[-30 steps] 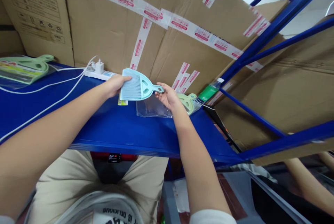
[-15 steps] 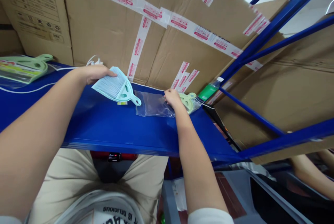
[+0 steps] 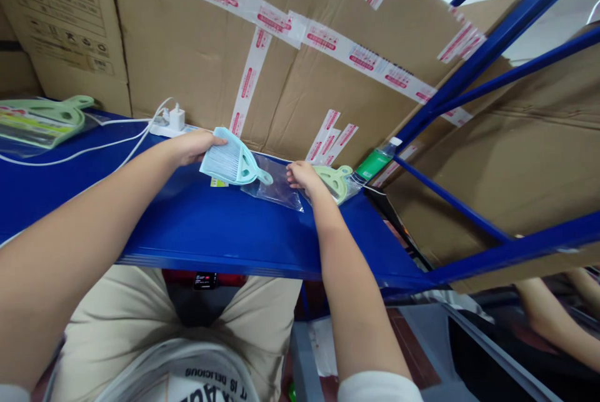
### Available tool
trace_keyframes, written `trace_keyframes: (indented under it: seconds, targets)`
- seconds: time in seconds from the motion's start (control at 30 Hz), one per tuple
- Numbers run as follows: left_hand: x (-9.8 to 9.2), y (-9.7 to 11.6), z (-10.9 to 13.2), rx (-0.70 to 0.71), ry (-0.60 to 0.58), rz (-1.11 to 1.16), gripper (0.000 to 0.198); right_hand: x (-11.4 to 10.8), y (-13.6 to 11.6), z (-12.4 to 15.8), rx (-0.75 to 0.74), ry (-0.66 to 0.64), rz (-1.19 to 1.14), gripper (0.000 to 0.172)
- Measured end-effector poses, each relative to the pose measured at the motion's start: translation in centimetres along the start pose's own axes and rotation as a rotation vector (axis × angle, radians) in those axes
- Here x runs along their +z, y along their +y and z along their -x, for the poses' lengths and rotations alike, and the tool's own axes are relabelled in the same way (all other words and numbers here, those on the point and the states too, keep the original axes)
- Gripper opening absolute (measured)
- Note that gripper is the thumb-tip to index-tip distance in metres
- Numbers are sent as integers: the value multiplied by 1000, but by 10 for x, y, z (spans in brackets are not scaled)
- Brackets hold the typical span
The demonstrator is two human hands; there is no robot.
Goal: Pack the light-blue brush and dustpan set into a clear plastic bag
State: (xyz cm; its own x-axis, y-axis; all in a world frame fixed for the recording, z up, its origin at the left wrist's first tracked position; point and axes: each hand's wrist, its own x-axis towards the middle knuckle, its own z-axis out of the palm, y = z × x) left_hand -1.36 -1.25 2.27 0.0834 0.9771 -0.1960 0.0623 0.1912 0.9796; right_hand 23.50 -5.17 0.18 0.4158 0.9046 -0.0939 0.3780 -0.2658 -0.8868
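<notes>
My left hand [image 3: 199, 144] is closed on the bristle end of a light blue dustpan and brush set [image 3: 228, 159], tilted with its handle pointing right. That handle overlaps the left part of a clear plastic bag [image 3: 281, 184]. My right hand [image 3: 301, 175] pinches the bag near its right end. Just right of that hand, a pale green dustpan set [image 3: 338, 182] lies in clear wrapping, partly hidden by the hand. Under the blue set a small yellow-green label [image 3: 218, 182] shows on the blue shelf [image 3: 225, 227].
Another wrapped green dustpan set [image 3: 47, 117] lies far left. A power strip with a white charger [image 3: 177, 117] and cables is behind my left arm. A bottle with a green label [image 3: 375, 163] stands by the blue frame. Cardboard [image 3: 197, 52] walls the back. Another person's arm [image 3: 557, 314] is at right.
My left hand has moved the blue dustpan set to the right, so its handle now overlaps the bag. My right hand has shifted slightly left with the bag's edge.
</notes>
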Motion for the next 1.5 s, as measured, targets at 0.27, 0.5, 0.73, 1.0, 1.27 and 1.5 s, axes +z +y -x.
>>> trace_keyframes:
  seconds: [0.27, 0.5, 0.73, 1.0, 1.27, 1.5]
  targets:
    - [12, -3, 6, 2, -83, 141, 24, 9, -6, -1, -138, 44, -305, 21]
    - [15, -2, 5, -2, -56, 245, 25, 11, 3, -13, -314, -31, -395, 21]
    - [15, -2, 5, -3, -15, 265, 26, 13, 9, -21, -414, -135, -510, 31]
    - [16, -2, 4, 29, 87, 257, 14, 12, 5, -14, -501, -145, -558, 31]
    - [15, -1, 4, 92, 141, 294, 17, 3, 1, -9, -251, 7, -338, 11]
    - [15, -3, 3, 91, 150, 274, 13, 2, -3, 5, -139, -86, -327, 10]
